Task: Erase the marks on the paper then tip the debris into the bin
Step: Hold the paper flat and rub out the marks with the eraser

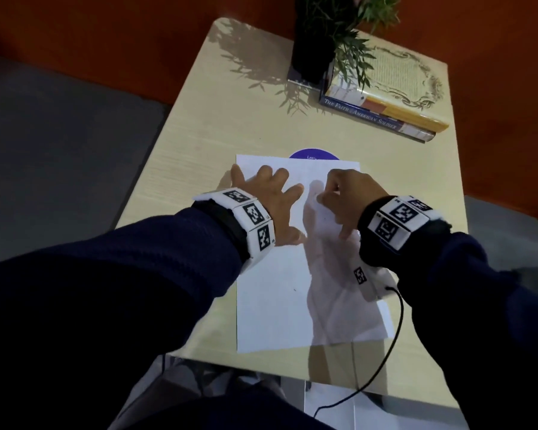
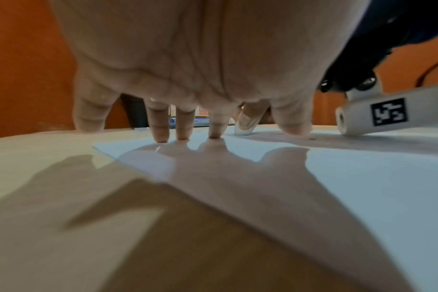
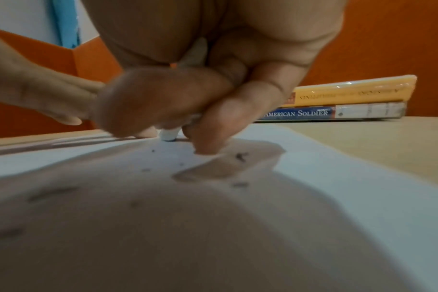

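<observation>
I see right hand (image 1: 348, 197) pinching small white eraser (image 3: 170, 135), tip down on white paper sheet (image 1: 277, 305), sheet's long axis near-to-far; left hand (image 1: 267, 200), fingers spread, presses far-left corner just beside.

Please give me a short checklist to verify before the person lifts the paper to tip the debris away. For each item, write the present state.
1. Paper held steady: ok. The left hand presses on it with spread fingers.
2. Eraser put aside: not ok. The right hand pinches it, with its tip on the sheet.
3. Debris gathered: not ok. Dark crumbs lie scattered over the paper.
4. All marks erased: cannot tell. The hands and their shadows cover part of the sheet.
5. Bin within reach: cannot tell. No bin shows in any view.
6. Books clear of the paper: ok. They lie apart, at the far right of the table.
</observation>
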The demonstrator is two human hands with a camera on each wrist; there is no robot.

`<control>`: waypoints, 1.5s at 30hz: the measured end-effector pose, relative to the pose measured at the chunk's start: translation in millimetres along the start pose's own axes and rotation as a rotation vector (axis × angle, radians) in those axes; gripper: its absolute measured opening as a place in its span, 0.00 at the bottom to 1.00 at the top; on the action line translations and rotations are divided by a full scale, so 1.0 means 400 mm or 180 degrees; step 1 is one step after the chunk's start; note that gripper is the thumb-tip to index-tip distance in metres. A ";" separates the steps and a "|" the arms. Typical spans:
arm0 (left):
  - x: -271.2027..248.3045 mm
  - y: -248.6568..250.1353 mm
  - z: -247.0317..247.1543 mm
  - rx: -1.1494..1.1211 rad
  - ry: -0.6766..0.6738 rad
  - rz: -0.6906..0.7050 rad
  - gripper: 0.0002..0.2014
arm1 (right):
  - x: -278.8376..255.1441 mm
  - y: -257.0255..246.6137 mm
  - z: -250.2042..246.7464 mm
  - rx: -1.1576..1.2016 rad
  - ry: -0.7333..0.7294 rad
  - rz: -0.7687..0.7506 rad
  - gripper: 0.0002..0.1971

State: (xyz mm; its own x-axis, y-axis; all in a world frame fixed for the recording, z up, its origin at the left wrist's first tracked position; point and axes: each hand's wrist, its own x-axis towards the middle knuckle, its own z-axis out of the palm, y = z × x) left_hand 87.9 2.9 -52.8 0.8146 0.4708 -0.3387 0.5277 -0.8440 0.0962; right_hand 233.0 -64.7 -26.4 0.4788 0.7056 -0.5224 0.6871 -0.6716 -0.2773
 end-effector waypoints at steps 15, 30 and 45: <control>0.018 0.002 0.037 -0.0126 -0.0265 0.0342 0.59 | -0.103 -0.045 0.046 -0.0408 0.0078 -0.0208 0.12; 0.026 0.002 0.043 -0.0138 -0.0343 0.0344 0.59 | -0.041 -0.025 0.004 -0.0333 0.0324 0.0068 0.08; 0.029 -0.002 0.045 -0.0145 -0.0284 0.0365 0.58 | -0.071 -0.025 0.031 -0.0269 0.0046 0.0093 0.11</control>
State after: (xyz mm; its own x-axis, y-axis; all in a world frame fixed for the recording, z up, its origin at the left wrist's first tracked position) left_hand 92.5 4.3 -73.6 0.8466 0.3456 -0.4048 0.4445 -0.8774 0.1806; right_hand 205.8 -81.1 -18.9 0.5068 0.6896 -0.5173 0.7161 -0.6709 -0.1927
